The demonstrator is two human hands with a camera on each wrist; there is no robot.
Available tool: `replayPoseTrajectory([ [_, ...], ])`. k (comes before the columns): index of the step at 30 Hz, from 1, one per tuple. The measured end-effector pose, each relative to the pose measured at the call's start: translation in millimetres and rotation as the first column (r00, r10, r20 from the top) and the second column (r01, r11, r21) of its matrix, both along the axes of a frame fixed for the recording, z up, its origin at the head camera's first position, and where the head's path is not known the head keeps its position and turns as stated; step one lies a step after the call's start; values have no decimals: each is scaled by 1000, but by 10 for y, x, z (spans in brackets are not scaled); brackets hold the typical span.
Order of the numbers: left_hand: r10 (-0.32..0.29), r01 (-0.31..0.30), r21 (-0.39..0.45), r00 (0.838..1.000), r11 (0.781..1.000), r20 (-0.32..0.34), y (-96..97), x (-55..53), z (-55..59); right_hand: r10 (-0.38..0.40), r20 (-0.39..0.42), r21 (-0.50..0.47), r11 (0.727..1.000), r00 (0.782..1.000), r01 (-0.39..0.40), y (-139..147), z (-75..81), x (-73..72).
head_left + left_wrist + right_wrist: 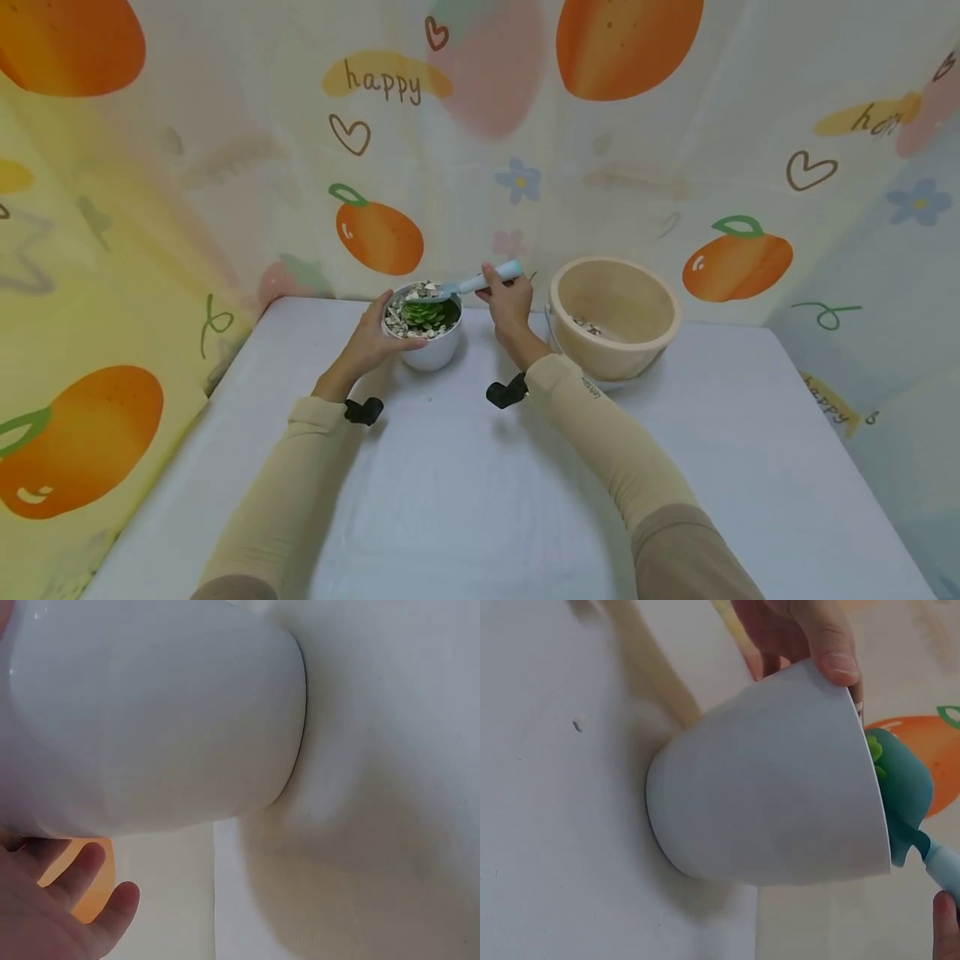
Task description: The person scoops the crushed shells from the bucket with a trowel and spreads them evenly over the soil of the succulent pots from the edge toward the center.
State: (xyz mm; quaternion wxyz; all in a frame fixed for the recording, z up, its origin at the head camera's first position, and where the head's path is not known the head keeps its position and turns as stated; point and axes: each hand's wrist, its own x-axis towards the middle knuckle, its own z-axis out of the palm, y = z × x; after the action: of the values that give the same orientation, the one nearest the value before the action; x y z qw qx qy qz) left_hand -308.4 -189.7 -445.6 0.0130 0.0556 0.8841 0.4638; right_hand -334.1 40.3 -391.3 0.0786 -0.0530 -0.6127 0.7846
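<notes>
A small white plant pot point(432, 355) stands on the table near its far edge, with a green succulent point(424, 317) and pale stone chips point(397, 323) inside. My left hand point(367, 342) grips it from the left. In the right wrist view the left thumb point(838, 666) lies on the rim. My right hand point(512, 310) holds a small trowel by its light blue handle point(491, 278). Its teal blade point(906, 776) reaches over the pot's mouth, overlapping the succulent in the head view. From the left wrist, the white pot's side point(165, 720) fills much of the view.
To the right of my right hand stands a larger beige pot point(618, 354), with some stone chips point(587, 326) at its bottom. A white cloth point(435, 500) covers the table. Behind it hangs a fruit-patterned curtain point(465, 183).
</notes>
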Motion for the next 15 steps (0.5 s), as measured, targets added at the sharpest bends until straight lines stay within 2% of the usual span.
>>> replayPoseTrajectory([
  [4,4,-4,-26,1000,1000,1,5,34,13,19,-10,1,1000,1000,-19,-20,6,15],
  [8,-18,18,-37,1000,999,6,-42,14,44,38,-33,-3,999,999,-38,-27,9,5],
  [12,-60,59,11,998,998,33,-81,-28,47,34,-55,23,999,998,-33,-22,1,3],
  [15,-61,59,44,997,997,50,-79,-20,42,30,-71,60,998,997,-26,-30,-4,21],
])
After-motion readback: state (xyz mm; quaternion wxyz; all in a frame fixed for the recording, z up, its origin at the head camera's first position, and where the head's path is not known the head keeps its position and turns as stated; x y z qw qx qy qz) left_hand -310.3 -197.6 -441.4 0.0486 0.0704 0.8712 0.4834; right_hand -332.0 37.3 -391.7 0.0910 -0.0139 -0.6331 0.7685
